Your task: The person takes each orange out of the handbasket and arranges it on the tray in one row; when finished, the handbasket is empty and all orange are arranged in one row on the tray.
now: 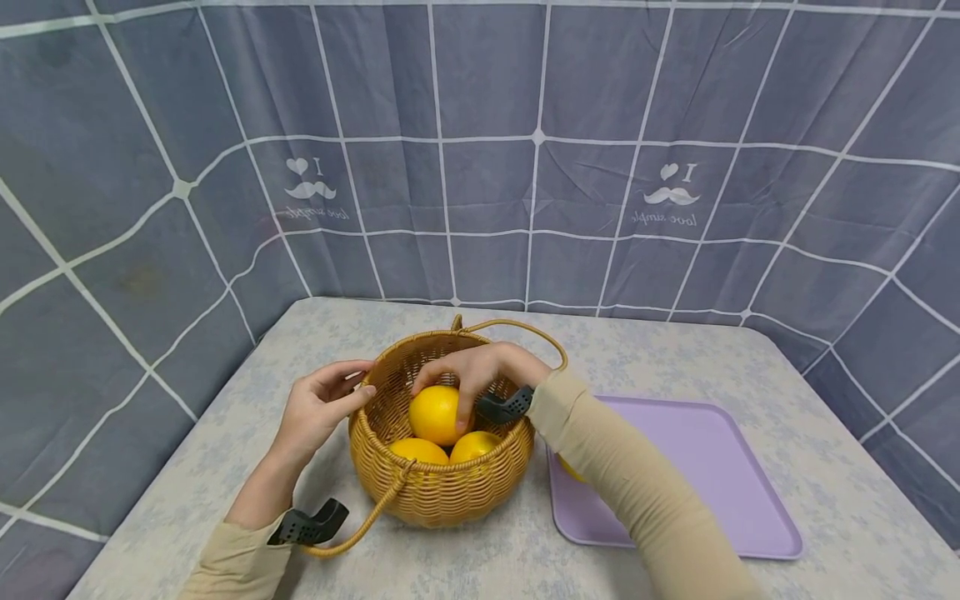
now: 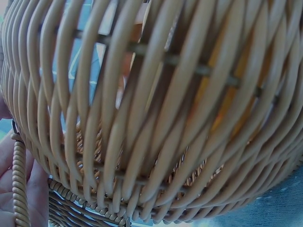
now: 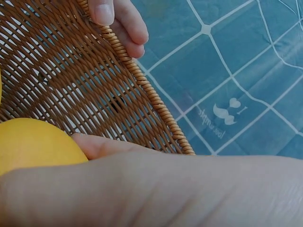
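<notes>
A round wicker basket [image 1: 442, 492] stands on the table with its two handles folded outward. My left hand [image 1: 318, 412] pinches its left rim, thumb over the edge and fingers outside. My right hand [image 1: 480, 375] reaches into the basket from the right and grips a yellow orange [image 1: 435, 414] from above. Beneath that fruit lie two more oranges, one at the front left [image 1: 418, 451] and one at the front right [image 1: 475, 446]. The left wrist view is filled by the basket's woven wall [image 2: 156, 104]. In the right wrist view the held orange [image 3: 38, 144] shows beside my right hand [image 3: 156, 189].
A flat lilac tray [image 1: 697, 467] lies right of the basket, partly under my right forearm. One more orange [image 1: 572, 469] peeks out at the tray's left side, mostly hidden by the sleeve. A grey-blue checked curtain [image 1: 487, 192] hangs behind the pale patterned table [image 1: 322, 325].
</notes>
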A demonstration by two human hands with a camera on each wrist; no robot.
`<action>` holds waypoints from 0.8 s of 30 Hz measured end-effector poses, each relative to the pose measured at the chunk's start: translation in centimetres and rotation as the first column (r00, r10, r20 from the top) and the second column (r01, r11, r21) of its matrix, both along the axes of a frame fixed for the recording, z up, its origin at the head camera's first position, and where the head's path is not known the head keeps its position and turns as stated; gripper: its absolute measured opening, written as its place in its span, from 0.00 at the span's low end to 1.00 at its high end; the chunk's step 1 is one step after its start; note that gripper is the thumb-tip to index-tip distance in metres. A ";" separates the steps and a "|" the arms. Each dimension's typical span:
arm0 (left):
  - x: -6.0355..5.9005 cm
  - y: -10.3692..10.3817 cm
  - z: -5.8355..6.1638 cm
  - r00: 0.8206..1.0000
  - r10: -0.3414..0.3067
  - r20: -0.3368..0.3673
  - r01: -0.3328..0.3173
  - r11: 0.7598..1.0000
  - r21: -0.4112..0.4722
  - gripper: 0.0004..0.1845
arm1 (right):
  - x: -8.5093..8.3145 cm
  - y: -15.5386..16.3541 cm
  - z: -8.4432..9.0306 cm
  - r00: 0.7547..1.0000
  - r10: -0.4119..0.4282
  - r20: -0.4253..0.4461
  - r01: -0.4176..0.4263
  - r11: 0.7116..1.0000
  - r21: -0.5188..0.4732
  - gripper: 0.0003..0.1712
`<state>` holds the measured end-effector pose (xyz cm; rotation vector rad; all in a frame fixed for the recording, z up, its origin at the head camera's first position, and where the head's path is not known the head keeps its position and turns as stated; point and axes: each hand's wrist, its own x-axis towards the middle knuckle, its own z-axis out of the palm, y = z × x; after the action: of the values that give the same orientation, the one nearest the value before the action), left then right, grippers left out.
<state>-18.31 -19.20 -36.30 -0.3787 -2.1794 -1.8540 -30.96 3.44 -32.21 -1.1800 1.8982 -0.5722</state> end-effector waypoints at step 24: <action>0.0 -0.2 -0.1 1.000 0.001 0.005 -0.002 1.000 0.022 0.15 | 1.4 7.8 3.9 0.987 -0.041 0.153 0.109 0.879 -0.465 0.48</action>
<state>-18.34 -19.40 -36.40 -0.3678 -2.1598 -1.8791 -29.58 11.21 -28.31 -1.3280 1.7386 -1.1823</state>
